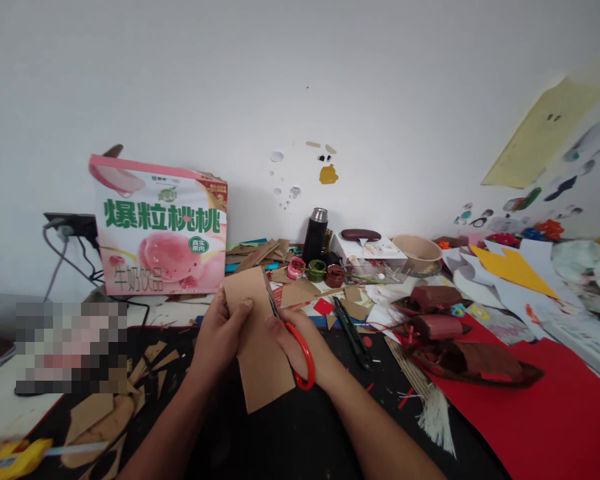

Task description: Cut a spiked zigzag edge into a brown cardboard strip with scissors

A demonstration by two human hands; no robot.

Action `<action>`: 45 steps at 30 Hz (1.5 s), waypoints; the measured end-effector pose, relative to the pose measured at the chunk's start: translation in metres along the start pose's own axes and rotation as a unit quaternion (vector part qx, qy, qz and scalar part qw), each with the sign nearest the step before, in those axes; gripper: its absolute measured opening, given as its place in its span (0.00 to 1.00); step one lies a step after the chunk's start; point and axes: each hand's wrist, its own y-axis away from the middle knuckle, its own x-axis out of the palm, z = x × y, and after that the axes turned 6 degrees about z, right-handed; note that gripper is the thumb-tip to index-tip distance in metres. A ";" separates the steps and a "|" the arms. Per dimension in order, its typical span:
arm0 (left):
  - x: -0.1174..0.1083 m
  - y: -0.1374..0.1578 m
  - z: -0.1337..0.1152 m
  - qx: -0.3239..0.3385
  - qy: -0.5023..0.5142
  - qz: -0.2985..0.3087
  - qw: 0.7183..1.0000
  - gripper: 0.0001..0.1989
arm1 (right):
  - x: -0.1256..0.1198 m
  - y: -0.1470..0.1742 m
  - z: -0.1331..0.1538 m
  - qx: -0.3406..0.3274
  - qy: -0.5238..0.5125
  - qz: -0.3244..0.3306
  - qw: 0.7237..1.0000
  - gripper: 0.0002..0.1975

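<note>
A rectangular piece of brown cardboard (263, 360) is held up over the black mat. My left hand (221, 333) grips it by the left edge, thumb across its face and fingers hidden behind. My right hand (300, 340) is closed around red-handled scissors (307, 363), whose blades lie along the cardboard's upper right edge. How far the blades are apart is hard to make out. To the right of that hand a dark utility knife (351, 333) rests on the mat.
A pink drink carton (165, 230) stands at the back left. Cardboard scraps (93, 417) lie left. Paint jars (316, 270), a black flask (316, 235) and a beige bowl (417, 250) line the wall. Brown model boats (495, 365) and red paper (545, 413) occupy the right.
</note>
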 end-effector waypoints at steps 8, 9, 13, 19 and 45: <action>0.001 0.001 0.002 -0.022 0.022 -0.005 0.999 0.35 | 0.004 0.000 -0.006 0.006 0.034 -0.031 0.999 0.26; 0.001 0.001 0.001 -0.033 0.030 0.001 0.999 0.35 | 0.005 0.000 -0.006 0.007 0.037 -0.033 0.999 0.27; -0.006 -0.002 -0.001 -0.046 0.012 -0.014 0.999 0.32 | 0.004 0.000 -0.003 0.017 0.019 -0.028 0.999 0.27; -0.013 -0.008 0.001 -0.032 0.008 -0.016 0.999 0.32 | 0.005 0.001 0.001 0.027 -0.016 -0.015 0.999 0.24; 0.001 0.002 0.009 0.025 0.023 -0.067 0.997 0.28 | 0.009 0.005 0.007 0.011 -0.017 -0.012 1.000 0.26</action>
